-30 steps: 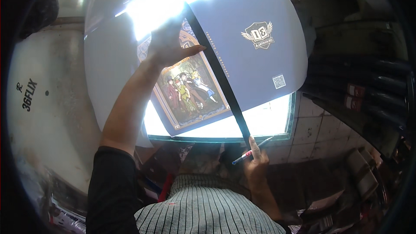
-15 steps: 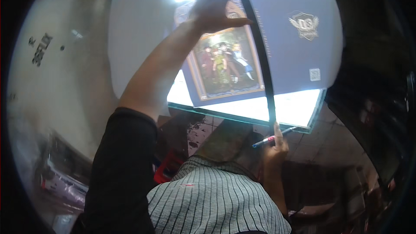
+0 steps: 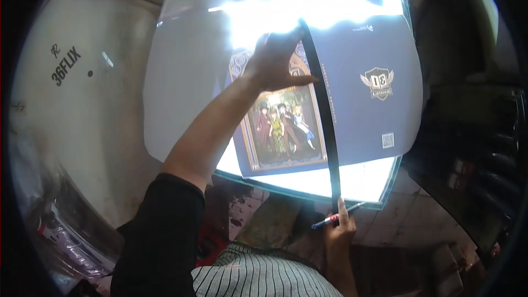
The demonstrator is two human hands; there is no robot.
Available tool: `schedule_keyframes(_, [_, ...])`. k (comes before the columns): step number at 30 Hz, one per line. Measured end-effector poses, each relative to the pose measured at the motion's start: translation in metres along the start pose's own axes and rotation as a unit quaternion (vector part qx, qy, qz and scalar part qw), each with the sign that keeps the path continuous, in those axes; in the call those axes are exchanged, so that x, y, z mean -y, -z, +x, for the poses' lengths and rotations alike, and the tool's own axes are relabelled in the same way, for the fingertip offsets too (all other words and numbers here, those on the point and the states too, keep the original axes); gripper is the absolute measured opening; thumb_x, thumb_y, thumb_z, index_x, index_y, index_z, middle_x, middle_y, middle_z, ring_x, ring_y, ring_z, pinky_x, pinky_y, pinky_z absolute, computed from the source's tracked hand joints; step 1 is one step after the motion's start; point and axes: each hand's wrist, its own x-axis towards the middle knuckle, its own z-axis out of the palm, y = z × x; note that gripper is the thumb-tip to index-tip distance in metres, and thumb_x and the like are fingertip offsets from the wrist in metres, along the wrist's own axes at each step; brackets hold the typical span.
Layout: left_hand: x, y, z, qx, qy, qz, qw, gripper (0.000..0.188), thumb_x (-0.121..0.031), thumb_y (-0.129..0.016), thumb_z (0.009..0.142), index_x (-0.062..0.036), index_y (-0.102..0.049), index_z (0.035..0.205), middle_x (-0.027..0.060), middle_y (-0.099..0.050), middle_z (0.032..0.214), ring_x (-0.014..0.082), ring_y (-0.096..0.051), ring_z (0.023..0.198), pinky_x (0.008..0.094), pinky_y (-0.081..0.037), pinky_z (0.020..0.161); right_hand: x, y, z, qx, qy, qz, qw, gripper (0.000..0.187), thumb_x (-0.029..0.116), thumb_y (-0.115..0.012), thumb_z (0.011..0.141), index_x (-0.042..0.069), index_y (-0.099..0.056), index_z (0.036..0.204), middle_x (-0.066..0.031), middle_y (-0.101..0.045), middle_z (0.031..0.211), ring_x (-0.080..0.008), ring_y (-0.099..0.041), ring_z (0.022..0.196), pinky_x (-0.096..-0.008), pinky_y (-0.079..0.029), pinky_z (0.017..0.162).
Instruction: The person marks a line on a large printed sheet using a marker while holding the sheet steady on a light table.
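A long, narrow black strip (image 3: 322, 104) lies like a straightedge along the spine of a printed blue cover sheet (image 3: 355, 115). The sheet's left part bears a framed picture of several figures (image 3: 283, 132); a winged crest is on its right. My left hand (image 3: 278, 60) holds the strip's far end, thumb against its edge; glare partly hides the fingers. Below the near glass edge, my right hand (image 3: 342, 231) is closed around a thin pen (image 3: 331, 219), its upright finger or thumb touching the strip's near end.
Under the sheet is a brightly lit glass-topped table (image 3: 357, 184) with a greenish edge. A large pale panel with dark lettering (image 3: 66, 66) stands at the left. Plastic-wrapped goods (image 3: 74, 236) lie at lower left, and a dark rack-like object (image 3: 489, 159) is on the right.
The sheet, strip and both hands sit lower in the picture as the view has shifted up. Both hands keep about the same place on the strip.
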Motion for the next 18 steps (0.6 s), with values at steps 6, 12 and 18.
schedule_keyframes(6, [-0.001,-0.004,0.003,-0.016,-0.017,0.022,0.999,0.110,-0.079,-0.067,0.072,-0.0040,-0.039,0.147,0.0184,-0.042,0.149,0.0372,-0.037,0.140,0.0561,-0.024,0.114,0.014,0.005,0.000,0.002,-0.068,0.039,0.997,0.053,0.007,-0.068,0.085,0.006,-0.059,0.137,-0.0263,-0.064,0.101,-0.0401,-0.067,0.080,-0.0447,-0.056,0.071])
schedule_keyframes(12, [0.002,-0.004,0.003,-0.009,-0.024,0.032,0.999,0.107,-0.078,-0.066,0.075,-0.0028,-0.040,0.146,0.0190,-0.040,0.151,0.0360,-0.036,0.140,0.0543,-0.023,0.115,0.010,-0.007,-0.006,-0.002,-0.092,0.037,0.995,0.051,0.005,-0.065,0.085,0.004,-0.060,0.136,-0.0300,-0.063,0.110,-0.0446,-0.066,0.099,-0.0451,-0.055,0.083])
schedule_keyframes(18, [0.006,-0.004,0.000,-0.016,-0.027,0.013,0.999,0.106,-0.076,-0.067,0.075,-0.0022,-0.039,0.146,0.0197,-0.040,0.151,0.0359,-0.036,0.140,0.0542,-0.024,0.114,0.006,-0.013,-0.008,-0.036,-0.059,0.035,0.997,0.049,0.008,-0.065,0.085,0.004,-0.061,0.134,-0.0287,-0.064,0.109,-0.0461,-0.066,0.097,-0.0471,-0.055,0.082])
